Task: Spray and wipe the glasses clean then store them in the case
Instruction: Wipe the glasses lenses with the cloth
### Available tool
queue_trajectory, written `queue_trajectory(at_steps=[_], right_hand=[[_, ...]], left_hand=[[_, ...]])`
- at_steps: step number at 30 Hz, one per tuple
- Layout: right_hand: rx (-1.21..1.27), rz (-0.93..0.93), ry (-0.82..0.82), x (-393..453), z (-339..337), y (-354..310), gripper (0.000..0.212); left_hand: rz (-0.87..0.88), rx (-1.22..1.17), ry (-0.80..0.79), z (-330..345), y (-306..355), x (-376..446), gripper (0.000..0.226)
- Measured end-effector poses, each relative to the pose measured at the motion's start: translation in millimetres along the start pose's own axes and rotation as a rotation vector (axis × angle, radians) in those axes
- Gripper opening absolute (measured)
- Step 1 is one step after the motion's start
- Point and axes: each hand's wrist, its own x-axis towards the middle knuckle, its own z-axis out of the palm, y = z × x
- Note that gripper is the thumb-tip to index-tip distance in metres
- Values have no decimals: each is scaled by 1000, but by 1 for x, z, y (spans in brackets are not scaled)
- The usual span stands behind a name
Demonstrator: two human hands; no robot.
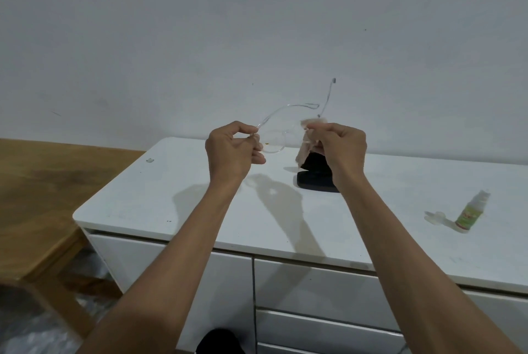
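Clear-framed glasses [273, 145] are held up in the air above the white cabinet top [200, 205], their thin arms unfolded and pointing away from me. My left hand [233, 150] pinches the left end of the frame. My right hand [340, 145] pinches a pale pink cloth [304, 150] around the right lens, which the cloth and fingers hide. Below my right hand a black glasses case [314, 179] stands open on the cabinet. A small spray bottle [470, 212] with a green label lies on its side at the right, its clear cap [434, 216] beside it.
The white cabinet has drawers along its front [314, 285] and backs onto a plain wall. A wooden table [37, 190] stands lower at the left. A dark object [220, 342] shows at the bottom edge.
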Motion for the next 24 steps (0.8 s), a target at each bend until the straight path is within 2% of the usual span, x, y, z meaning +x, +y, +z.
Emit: queue_trajectory(at_steps=[4, 9, 12, 17, 24], right_hand=[[249, 8, 110, 2, 17, 0, 18], [332, 11, 98, 9, 33, -2, 20], [227, -21, 18, 11, 31, -1, 18], [99, 25, -222, 15, 17, 8, 20], [-87, 61, -427, 11, -5, 9, 17]], left_hand=[[37, -14, -11, 4, 8, -2, 20], [90, -34, 5, 7, 8, -3, 11], [103, -81, 38, 7, 7, 0, 13], [78, -88, 66, 4, 2, 4, 18], [-68, -119, 64, -5, -14, 1, 9]])
